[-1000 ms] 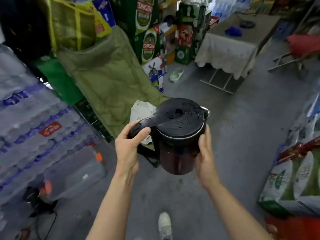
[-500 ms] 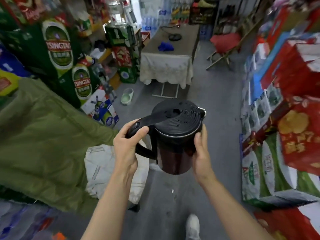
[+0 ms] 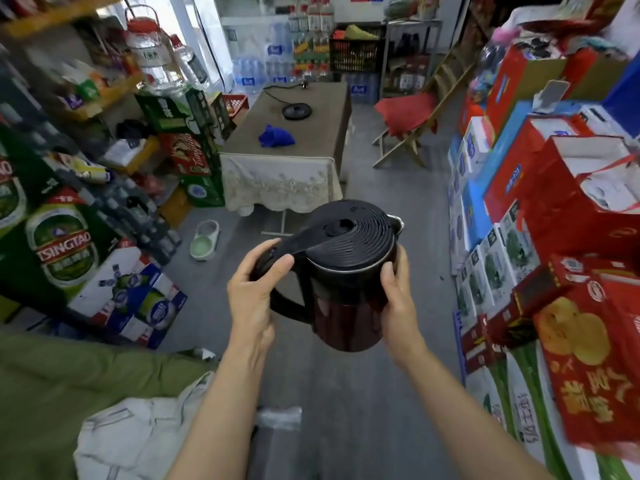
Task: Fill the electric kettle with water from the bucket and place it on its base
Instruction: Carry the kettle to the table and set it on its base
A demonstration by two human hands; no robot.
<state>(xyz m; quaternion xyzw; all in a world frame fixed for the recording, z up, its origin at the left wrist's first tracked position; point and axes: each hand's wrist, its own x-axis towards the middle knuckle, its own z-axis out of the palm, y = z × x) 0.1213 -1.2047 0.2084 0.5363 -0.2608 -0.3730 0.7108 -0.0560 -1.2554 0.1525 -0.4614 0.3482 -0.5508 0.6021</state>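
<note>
I hold the electric kettle (image 3: pixel 349 271) upright in front of me above the floor; it is dark red with a black ribbed lid that is closed. My left hand (image 3: pixel 256 289) grips the black handle, thumb on its top. My right hand (image 3: pixel 398 299) presses against the kettle's right side. The round black kettle base (image 3: pixel 296 111) lies on the table (image 3: pixel 287 168) ahead, its cord trailing toward the back edge. No bucket is in view.
A blue cloth (image 3: pixel 276 136) lies on the table near the base. Beer crates (image 3: pixel 59 244) line the left, red and blue boxes (image 3: pixel 554 209) the right, leaving a grey floor aisle. A green bowl (image 3: pixel 204 240) sits on the floor; a folding chair (image 3: pixel 412 123) stands beside the table.
The view has swung right and forward along the aisle, bringing the table and kettle base closer and more central. Both hands keep the same hold on the kettle.
</note>
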